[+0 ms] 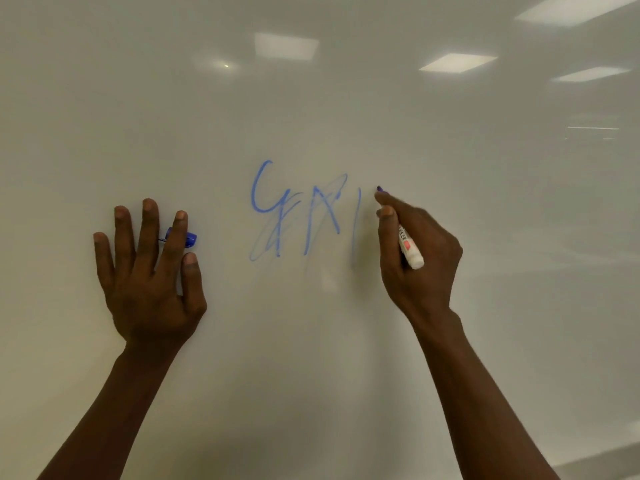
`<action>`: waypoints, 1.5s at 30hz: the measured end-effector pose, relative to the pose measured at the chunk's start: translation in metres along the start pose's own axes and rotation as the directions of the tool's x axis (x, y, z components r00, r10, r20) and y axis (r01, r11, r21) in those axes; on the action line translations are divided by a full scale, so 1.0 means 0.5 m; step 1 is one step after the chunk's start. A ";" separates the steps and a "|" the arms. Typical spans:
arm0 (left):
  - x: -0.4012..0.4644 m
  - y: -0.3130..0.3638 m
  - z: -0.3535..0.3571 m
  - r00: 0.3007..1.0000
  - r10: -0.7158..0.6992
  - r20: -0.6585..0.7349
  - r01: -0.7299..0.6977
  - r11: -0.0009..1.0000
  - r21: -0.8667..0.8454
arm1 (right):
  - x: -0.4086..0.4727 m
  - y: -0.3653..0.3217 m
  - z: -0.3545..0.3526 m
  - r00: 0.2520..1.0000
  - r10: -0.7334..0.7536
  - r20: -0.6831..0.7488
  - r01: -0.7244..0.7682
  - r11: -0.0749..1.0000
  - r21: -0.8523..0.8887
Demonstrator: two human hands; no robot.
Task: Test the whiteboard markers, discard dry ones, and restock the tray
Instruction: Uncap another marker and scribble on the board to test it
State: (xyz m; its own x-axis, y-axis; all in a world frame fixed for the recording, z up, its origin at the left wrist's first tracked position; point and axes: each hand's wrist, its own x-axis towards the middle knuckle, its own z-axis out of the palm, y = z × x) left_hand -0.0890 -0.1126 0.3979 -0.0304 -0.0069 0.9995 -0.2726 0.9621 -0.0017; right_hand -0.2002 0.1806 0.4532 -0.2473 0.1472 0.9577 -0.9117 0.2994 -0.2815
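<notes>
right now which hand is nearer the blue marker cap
Left. The left hand has the blue marker cap tucked between its spread fingers, while the right hand is across the blue scribbles, gripping the marker.

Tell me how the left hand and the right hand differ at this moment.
The left hand lies spread with straight fingers against the whiteboard, the blue cap tucked between two of them; the right hand curls round the marker. The left sits beside the blue scribble; the right holds the marker's tip at the scribble's end. Both are up at the board.
</notes>
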 end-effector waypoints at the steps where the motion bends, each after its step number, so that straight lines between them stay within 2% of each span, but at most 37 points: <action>1: -0.001 0.000 0.000 1.000 0.001 0.003 -0.001 1.000 0.002 | 0.005 0.003 0.004 1.000 -0.007 -0.008 0.007 1.000 -0.006; 5: -0.001 -0.001 -0.001 1.000 0.006 -0.002 -0.006 1.000 0.000 | -0.087 0.031 -0.009 1.000 -0.021 0.017 0.020 1.000 0.018; 9: -0.006 0.004 0.000 1.000 -0.002 -0.007 0.002 1.000 0.006 | -0.257 0.044 -0.031 0.982 0.014 0.190 -0.017 1.000 0.016; 11: -0.006 0.006 -0.001 1.000 -0.004 0.000 0.004 1.000 0.006 | -0.270 0.037 -0.025 0.977 0.004 0.215 -0.002 1.000 -0.009; 13: -0.006 0.007 -0.002 1.000 -0.015 0.010 0.015 1.000 0.002 | -0.221 0.030 -0.015 0.992 0.026 0.124 -0.023 0.999 -0.027; 15: -0.007 0.007 -0.003 1.000 -0.022 0.010 0.022 1.000 -0.005 | -0.143 0.020 -0.003 0.996 0.089 -0.025 -0.090 0.995 -0.039; 17: -0.008 0.006 -0.003 1.000 -0.021 0.008 0.021 1.000 -0.002 | -0.088 -0.001 0.021 0.994 0.084 -0.073 -0.085 0.996 -0.010; 19: -0.008 0.004 -0.005 1.000 -0.013 0.013 0.013 1.000 0.001 | -0.094 -0.044 0.045 0.997 -0.052 0.062 0.051 0.999 0.010; 21: -0.005 0.004 -0.009 1.000 -0.002 0.016 0.002 1.000 0.003 | -0.157 -0.069 0.059 0.939 -0.195 0.282 0.201 0.979 0.007; 22: -0.005 0.004 -0.010 1.000 -0.001 0.022 0.001 1.000 0.002 | -0.194 -0.071 0.057 0.902 -0.215 0.373 0.229 0.973 0.008; 24: -0.005 0.004 -0.010 1.000 -0.003 0.027 0.003 1.000 0.004 | -0.241 -0.061 0.037 0.881 -0.181 0.437 0.202 0.979 -0.003; 25: -0.006 0.005 -0.009 1.000 -0.004 0.027 0.004 1.000 0.011 | -0.242 -0.048 0.026 0.908 -0.145 0.394 0.167 0.986 -0.024; 27: -0.008 0.008 -0.008 1.000 -0.009 0.025 0.009 1.000 0.017 | -0.205 -0.024 0.014 0.977 -0.053 0.204 0.075 0.992 -0.101; 29: -0.008 0.009 -0.008 1.000 -0.013 0.024 0.013 1.000 0.007 | -0.142 -0.019 0.016 0.998 0.060 0.037 -0.055 0.991 -0.118; 30: -0.008 0.009 -0.008 1.000 -0.018 0.025 0.017 1.000 0.004 | -0.122 -0.025 0.024 0.995 0.095 0.015 -0.093 0.992 -0.080; 32: -0.009 0.009 -0.008 0.999 -0.022 0.025 0.022 1.000 0.005 | -0.123 -0.049 0.046 0.995 0.040 0.090 -0.038 0.999 -0.026; 34: -0.010 0.007 -0.008 1.000 -0.015 0.026 0.015 1.000 0.003 | -0.183 -0.068 0.062 0.959 -0.117 0.259 0.124 0.992 -0.013; 35: -0.011 0.005 -0.008 1.000 -0.010 0.026 0.010 1.000 0.003 | -0.222 -0.071 0.065 0.931 -0.142 0.336 0.150 0.989 0.002; 38: -0.011 0.002 -0.008 1.000 -0.002 0.024 0.002 1.000 0.015 | -0.291 -0.057 0.052 0.881 -0.020 0.472 0.029 1.000 -0.011; 41: -0.010 0.004 -0.009 1.000 0.000 0.024 -0.001 1.000 0.020 | -0.271 -0.048 0.037 0.914 0.053 0.402 -0.048 0.999 -0.021; 45: -0.012 0.007 -0.010 0.999 -0.012 0.038 0.011 1.000 0.023 | -0.185 -0.083 0.033 0.951 0.155 0.266 -0.198 0.969 0.145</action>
State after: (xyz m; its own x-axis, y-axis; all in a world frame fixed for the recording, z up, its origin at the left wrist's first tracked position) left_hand -0.0851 -0.1080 0.3922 -0.0636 -0.0289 0.9976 -0.2949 0.9555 0.0089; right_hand -0.1449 0.1389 0.3771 -0.4638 -0.0646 0.8836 -0.8822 0.1247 -0.4540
